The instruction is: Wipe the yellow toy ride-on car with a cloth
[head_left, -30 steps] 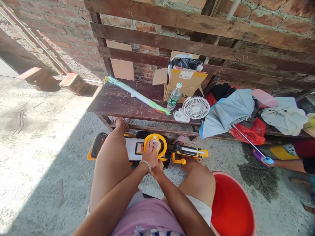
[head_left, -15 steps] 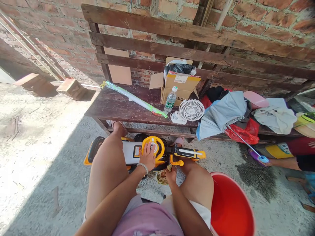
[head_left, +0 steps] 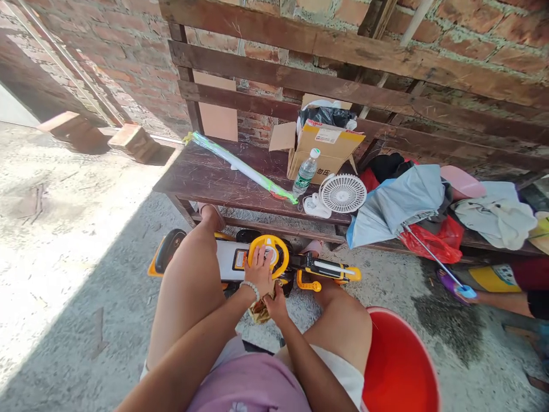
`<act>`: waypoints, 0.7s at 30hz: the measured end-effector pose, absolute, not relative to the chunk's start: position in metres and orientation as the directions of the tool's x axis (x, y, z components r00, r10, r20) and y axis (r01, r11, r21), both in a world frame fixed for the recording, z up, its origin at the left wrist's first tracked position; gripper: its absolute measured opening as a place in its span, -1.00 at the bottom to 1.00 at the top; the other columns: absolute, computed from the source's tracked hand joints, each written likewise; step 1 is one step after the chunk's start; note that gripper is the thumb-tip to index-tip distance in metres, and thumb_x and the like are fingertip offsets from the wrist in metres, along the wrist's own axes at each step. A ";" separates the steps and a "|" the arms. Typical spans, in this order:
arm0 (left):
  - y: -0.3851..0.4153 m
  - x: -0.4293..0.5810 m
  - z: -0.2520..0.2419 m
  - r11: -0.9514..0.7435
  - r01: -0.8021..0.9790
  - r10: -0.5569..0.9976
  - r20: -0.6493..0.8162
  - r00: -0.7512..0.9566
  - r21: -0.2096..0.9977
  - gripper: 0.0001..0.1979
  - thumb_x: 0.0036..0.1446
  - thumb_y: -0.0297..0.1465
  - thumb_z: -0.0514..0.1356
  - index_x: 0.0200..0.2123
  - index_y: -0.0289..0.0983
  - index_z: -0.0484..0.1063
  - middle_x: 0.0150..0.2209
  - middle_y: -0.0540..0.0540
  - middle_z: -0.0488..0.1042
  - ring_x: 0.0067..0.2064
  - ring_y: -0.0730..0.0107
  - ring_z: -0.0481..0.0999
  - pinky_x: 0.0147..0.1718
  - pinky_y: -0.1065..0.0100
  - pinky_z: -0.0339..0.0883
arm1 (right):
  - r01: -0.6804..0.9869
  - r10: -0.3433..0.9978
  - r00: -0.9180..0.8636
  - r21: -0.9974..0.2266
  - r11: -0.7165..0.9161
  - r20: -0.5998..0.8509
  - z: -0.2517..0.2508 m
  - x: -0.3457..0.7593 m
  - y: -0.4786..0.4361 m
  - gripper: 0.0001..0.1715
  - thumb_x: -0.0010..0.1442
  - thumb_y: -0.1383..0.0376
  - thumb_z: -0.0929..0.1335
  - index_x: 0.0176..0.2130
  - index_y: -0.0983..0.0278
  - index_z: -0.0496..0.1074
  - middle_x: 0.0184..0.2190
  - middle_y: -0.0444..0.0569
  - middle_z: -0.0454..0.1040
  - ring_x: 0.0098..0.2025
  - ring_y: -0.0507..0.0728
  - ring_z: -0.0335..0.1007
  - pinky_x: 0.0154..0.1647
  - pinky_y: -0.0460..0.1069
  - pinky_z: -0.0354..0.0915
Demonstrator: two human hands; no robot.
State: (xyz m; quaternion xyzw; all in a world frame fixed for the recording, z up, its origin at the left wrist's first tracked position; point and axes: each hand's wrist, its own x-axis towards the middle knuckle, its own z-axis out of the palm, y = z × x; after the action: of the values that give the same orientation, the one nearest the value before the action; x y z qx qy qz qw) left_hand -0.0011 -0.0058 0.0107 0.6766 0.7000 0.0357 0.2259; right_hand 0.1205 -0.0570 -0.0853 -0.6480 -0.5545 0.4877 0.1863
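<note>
Across the lap on my remote feed, the left hand (head_left: 259, 273) was closed over the near rim of a yellow steering wheel (head_left: 268, 238), its fingers reaching toward the hub, with a beaded bracelet (head_left: 250, 289) on the wrist. The right hand (head_left: 277, 304) was clenched on a crumpled tan rag (head_left: 258, 312), just below the left hand. The wheel belonged to a yellow-and-white ride-on toy (head_left: 227, 257), which sat on the concrete floor (head_left: 86, 274) between the person's 2 knees. A red bucket (head_left: 401, 366) stood beside the right knee (head_left: 343, 326).

Farther out, a dark wooden bench (head_left: 206, 183) held a green-wrapped tube (head_left: 240, 169), a cardboard box (head_left: 326, 149), a water bottle (head_left: 305, 174) and a white fan (head_left: 343, 193). A pale blue umbrella (head_left: 398, 200) lay to their right, and another person's leg (head_left: 500, 302) showed at the right edge. Wooden slats (head_left: 343, 86) ran across a brick wall (head_left: 107, 68).
</note>
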 end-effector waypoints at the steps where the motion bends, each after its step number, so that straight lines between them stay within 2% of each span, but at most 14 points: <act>1: -0.006 -0.001 0.011 0.079 0.931 0.964 -0.265 0.019 0.356 -0.23 0.36 -0.40 0.06 0.61 -0.16 0.12 0.68 -0.21 -0.15 0.67 -0.21 -0.14 0.46 -0.43 0.14 | 0.472 0.896 -0.056 -0.803 -0.365 -0.440 -0.080 0.120 -0.056 -0.16 0.06 0.22 0.48 0.31 0.08 0.34 0.09 0.06 0.65 0.25 0.41 0.54 0.23 0.21 0.49; 5: -0.006 -0.001 0.009 0.070 0.926 0.965 -0.259 0.031 0.372 -0.24 0.37 -0.40 0.05 0.61 -0.16 0.13 0.68 -0.20 -0.16 0.67 -0.17 -0.14 0.47 -0.42 0.13 | 0.285 0.870 0.061 -0.826 -0.486 -0.490 -0.061 0.131 -0.046 -0.32 0.04 0.23 0.45 0.17 0.14 0.39 -0.02 0.03 0.68 0.06 0.31 0.64 0.14 0.14 0.53; 8: -0.005 -0.001 0.007 0.072 0.919 0.965 -0.261 0.035 0.387 -0.24 0.37 -0.39 0.06 0.61 -0.15 0.12 0.68 -0.20 -0.16 0.68 -0.15 -0.16 0.50 -0.43 0.06 | 0.365 0.913 0.070 -0.841 -0.399 -0.402 -0.044 0.151 -0.035 -0.43 0.06 0.22 0.41 0.09 0.18 0.46 -0.02 0.08 0.67 0.04 0.31 0.63 0.16 0.15 0.52; 11: -0.005 0.000 0.006 0.072 0.914 0.968 -0.248 0.032 0.399 -0.23 0.37 -0.40 0.08 0.61 -0.15 0.11 0.68 -0.21 -0.16 0.68 -0.17 -0.15 0.50 -0.43 0.05 | 0.526 0.984 0.040 -0.833 -0.170 -0.175 -0.019 0.172 -0.014 -0.43 0.10 0.21 0.39 0.12 0.19 0.49 0.14 0.14 0.58 0.19 0.33 0.54 0.31 0.20 0.43; 14: -0.005 0.001 0.008 0.075 0.912 0.967 -0.254 0.032 0.402 -0.21 0.36 -0.40 0.13 0.62 -0.13 0.10 0.68 -0.22 -0.17 0.67 -0.19 -0.15 0.46 -0.45 0.11 | 0.626 0.993 0.005 -0.774 0.090 0.120 0.012 0.189 0.020 -0.36 0.16 0.24 0.37 0.23 0.19 0.45 0.34 0.20 0.38 0.36 0.35 0.39 0.44 0.27 0.30; 17: -0.004 0.001 0.008 0.074 0.912 0.961 -0.274 0.043 0.404 -0.20 0.36 -0.39 0.14 0.62 -0.13 0.07 0.68 -0.23 -0.17 0.67 -0.21 -0.13 0.43 -0.48 0.15 | 0.709 0.960 -0.020 -0.673 0.210 0.278 0.042 0.198 0.062 -0.26 0.26 0.20 0.36 0.39 0.19 0.32 0.44 0.25 0.23 0.48 0.40 0.22 0.48 0.34 0.23; 19: -0.004 0.001 0.006 0.065 0.911 0.961 -0.272 0.052 0.406 -0.20 0.36 -0.38 0.13 0.63 -0.15 0.06 0.68 -0.24 -0.16 0.67 -0.24 -0.13 0.41 -0.50 0.18 | 0.779 0.973 -0.051 -0.601 0.181 0.227 0.056 0.199 0.088 -0.18 0.30 0.18 0.35 0.47 0.21 0.24 0.50 0.29 0.14 0.52 0.42 0.17 0.48 0.32 0.24; 21: -0.005 0.001 0.002 0.054 0.913 0.966 -0.254 0.055 0.404 -0.19 0.36 -0.37 0.14 0.63 -0.16 0.05 0.68 -0.24 -0.17 0.67 -0.26 -0.14 0.41 -0.50 0.18 | 0.861 0.990 -0.139 -0.492 0.127 0.013 0.063 0.197 0.109 -0.15 0.31 0.20 0.36 0.51 0.22 0.22 0.53 0.29 0.10 0.49 0.42 0.23 0.44 0.26 0.29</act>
State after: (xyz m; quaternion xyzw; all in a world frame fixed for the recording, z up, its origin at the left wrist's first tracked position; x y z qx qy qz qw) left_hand 0.0010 -0.0047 0.0021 0.6854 0.6853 0.0550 0.2400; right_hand 0.1969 0.1090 0.0628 -0.6332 -0.7309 0.1880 0.1717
